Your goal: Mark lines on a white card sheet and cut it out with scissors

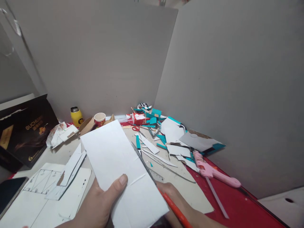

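My left hand grips a white cardboard piece, its thumb pressed flat on the front face. The piece is tilted up before me, with a short crease to the right of the thumb. At its right edge, my right hand is closed around a slim red tool, partly hidden behind the cardboard; its kind is unclear. A dark grey strip runs along that same edge. Whether it belongs to the tool, I cannot tell.
Cut white and teal scraps, red scissors and a clear ruler lie beyond. A pink glue gun rests right. Left are a drawn-on sheet, a phone, a black box, a yellow bottle and a paper cup.
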The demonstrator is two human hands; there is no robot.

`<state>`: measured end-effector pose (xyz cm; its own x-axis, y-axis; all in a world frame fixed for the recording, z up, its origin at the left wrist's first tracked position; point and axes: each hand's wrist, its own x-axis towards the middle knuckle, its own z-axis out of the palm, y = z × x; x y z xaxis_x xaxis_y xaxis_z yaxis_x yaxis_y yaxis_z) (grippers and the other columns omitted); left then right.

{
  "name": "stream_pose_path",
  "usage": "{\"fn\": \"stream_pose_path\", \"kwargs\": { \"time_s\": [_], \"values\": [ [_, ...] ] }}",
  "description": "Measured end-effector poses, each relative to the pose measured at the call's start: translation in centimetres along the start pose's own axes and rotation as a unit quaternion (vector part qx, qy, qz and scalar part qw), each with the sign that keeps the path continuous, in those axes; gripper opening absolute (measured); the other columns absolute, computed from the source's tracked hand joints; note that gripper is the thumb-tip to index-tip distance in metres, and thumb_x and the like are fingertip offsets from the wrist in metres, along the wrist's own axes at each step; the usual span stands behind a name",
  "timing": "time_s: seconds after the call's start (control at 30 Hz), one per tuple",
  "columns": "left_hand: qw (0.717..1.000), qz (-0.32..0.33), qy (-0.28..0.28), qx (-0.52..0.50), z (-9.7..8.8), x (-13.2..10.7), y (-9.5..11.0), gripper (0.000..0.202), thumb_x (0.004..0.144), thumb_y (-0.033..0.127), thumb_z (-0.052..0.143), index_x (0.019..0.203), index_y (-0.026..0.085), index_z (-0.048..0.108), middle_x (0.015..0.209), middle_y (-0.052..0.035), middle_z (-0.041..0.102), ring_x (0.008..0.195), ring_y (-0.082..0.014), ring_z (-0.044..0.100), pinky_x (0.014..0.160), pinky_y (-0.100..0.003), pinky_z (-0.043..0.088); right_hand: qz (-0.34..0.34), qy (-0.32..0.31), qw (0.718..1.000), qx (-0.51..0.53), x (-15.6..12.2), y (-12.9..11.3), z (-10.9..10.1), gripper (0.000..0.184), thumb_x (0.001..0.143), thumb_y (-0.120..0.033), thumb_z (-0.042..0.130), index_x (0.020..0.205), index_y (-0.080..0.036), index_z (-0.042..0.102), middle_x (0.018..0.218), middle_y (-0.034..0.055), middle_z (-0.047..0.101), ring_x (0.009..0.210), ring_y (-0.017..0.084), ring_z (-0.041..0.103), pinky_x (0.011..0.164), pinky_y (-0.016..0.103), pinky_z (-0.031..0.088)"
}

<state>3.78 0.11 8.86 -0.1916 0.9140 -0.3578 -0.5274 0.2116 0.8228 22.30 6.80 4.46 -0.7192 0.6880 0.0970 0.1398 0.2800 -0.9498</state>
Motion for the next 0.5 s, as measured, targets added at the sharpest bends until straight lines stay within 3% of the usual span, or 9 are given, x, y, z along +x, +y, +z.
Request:
{"fn": "stream_pose_path", "kwargs": {
  "time_s": [0.33,0.5],
  "values": [
    [0.998,-0.022,-0.025,-0.045,0.21,-0.19,-0.1,0.076,0.071,0.039,0.08,0.136,0.014,0.049,0.111,-0.0184,0.074,0.11,-0.0395,0.064,0.094,-0.055,0.047,-0.026,-0.015,0.999,0.011,0.14,-0.02,-0.17,0.031,0.093,-0.042,0.048,0.084,-0.015,0.062,0.078,0.0045,0.063,0.072,0.018,0.059,0.062,0.023,0.049],
    [1.0,-0.003,-0.007,-0.023,-0.2,0.14,-0.31,0.08,0.071,0.038,0.08,0.138,0.012,0.045,0.114,-0.0189,0.072,0.111,-0.0377,0.064,0.096,-0.053,0.048,-0.049,-0.017,0.999,0.004,0.15,0.21,-0.23,0.032,0.093,-0.042,0.048,0.082,-0.015,0.061,0.075,0.0034,0.061,0.07,0.018,0.058,0.062,0.023,0.048]
  ]
}}
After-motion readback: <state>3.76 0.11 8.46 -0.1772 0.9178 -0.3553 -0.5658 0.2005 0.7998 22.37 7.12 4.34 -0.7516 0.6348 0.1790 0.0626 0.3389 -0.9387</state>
